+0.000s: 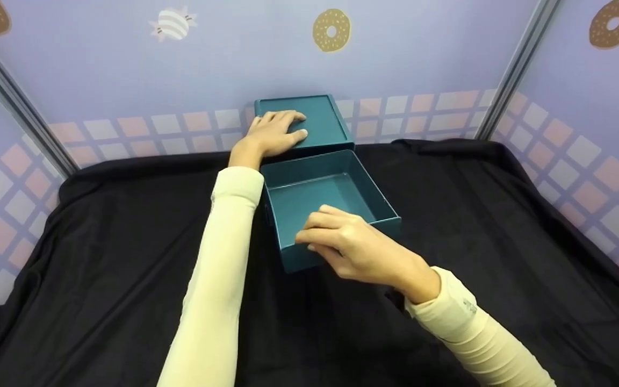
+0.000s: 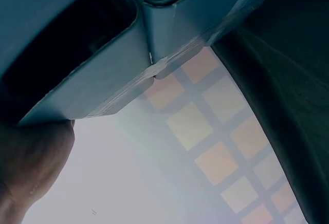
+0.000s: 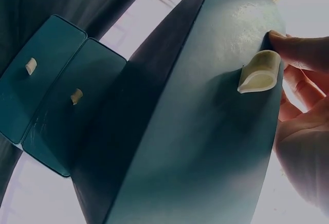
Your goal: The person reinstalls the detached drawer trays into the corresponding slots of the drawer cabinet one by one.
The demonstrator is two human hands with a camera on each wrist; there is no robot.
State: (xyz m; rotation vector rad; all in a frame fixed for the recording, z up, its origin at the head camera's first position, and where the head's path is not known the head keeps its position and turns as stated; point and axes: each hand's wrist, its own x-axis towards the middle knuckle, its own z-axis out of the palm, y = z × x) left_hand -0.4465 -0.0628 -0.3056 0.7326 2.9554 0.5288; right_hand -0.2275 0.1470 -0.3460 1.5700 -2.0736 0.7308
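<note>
A teal drawer box [image 1: 317,121] stands at the back of the table against the wall. My left hand [image 1: 277,131] lies flat on its top with the fingers stretched out; the left wrist view shows a finger [image 2: 31,162] under the box's edge [image 2: 103,80]. Its top drawer [image 1: 374,185] is pulled out toward me and holds nothing. My right hand [image 1: 342,242] grips the drawer's front wall, fingers curled over the rim. In the right wrist view a fingertip [image 3: 298,47] touches the cream pull tab [image 3: 259,72] on the drawer front [image 3: 205,147].
A black cloth [image 1: 127,242] covers the table. Purple panels with donut prints [image 1: 331,29] close it in at the back and both sides. Two lower drawer fronts with cream tabs [image 3: 76,96] show in the right wrist view.
</note>
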